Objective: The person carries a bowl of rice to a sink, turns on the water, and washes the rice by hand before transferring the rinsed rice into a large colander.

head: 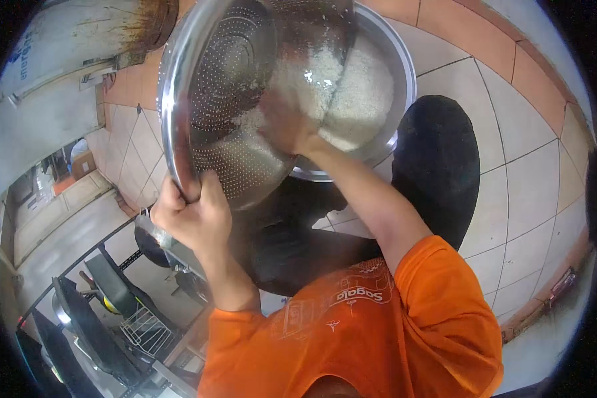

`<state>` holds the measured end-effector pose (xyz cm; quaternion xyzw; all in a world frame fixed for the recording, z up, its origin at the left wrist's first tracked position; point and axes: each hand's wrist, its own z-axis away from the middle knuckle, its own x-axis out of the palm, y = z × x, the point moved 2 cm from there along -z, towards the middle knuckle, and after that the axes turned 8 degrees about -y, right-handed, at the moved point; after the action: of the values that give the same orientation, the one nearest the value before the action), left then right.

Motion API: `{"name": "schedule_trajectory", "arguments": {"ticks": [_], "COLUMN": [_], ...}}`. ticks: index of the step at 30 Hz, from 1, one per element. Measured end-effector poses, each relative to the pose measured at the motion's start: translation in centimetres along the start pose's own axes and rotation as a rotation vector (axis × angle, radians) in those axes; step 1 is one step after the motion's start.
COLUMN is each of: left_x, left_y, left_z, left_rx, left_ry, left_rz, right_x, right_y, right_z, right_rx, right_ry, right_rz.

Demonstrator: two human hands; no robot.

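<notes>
With my left hand [194, 211] I grip the rim of a large perforated metal colander [234, 171], which is tilted up on its side. My right hand [289, 122] is blurred and reaches against the colander's inner side; whether its fingers hold anything cannot be made out. Some white grains stick to the colander wall near that hand. Beside and partly behind the colander stands a wide metal basin [408, 74] on the floor. White grains that look like rice [363, 94] lie heaped in the basin.
My bent leg in dark trousers [435, 164] is right of the basin. Tiles [532, 179] cover the floor. A rusty gas cylinder [124, 25] is at the upper left. Lower left, a metal shelf rack [99, 244] holds dark trays and a wire rack [147, 331].
</notes>
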<state>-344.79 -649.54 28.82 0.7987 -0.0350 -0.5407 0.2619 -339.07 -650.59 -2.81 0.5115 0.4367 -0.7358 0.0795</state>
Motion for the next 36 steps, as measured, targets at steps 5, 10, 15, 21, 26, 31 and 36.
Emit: {"name": "schedule_trajectory", "arguments": {"ticks": [5, 10, 15, 21, 26, 31, 36], "left_x": [-0.4, -0.4, 0.5, -0.7, -0.6, -0.7, -0.5], "left_y": [-0.2, -0.1, -0.4, -1.9, -1.4, -1.4, -2.1], "left_z": [0.0, -0.1, -0.5, -0.9, -1.0, -0.9, -1.1], "left_rx": [-0.128, -0.120, -0.124, -0.142, -0.155, -0.158, -0.149], "left_ry": [0.073, 0.029, 0.016, 0.114, 0.125, 0.094, 0.029], "left_rz": [0.090, 0.145, 0.055, 0.121, 0.182, 0.136, 0.079], "right_x": [-7.9, -7.3, -3.2, -8.2, -11.0, -6.0, -8.9], "right_y": [4.4, -1.1, -4.2, 5.8, 5.8, 7.2, 3.0], "right_z": [0.8, -0.3, 2.5, 0.8, -4.5, -3.7, 0.3], "right_rx": [0.244, -0.078, -0.235, 0.121, -0.053, -0.063, -0.009], "right_ry": [-0.183, 0.066, -0.129, -0.364, 0.384, 0.045, -0.504], "right_rz": [0.396, -0.194, -0.169, 0.359, 0.096, 0.125, -0.125]}}
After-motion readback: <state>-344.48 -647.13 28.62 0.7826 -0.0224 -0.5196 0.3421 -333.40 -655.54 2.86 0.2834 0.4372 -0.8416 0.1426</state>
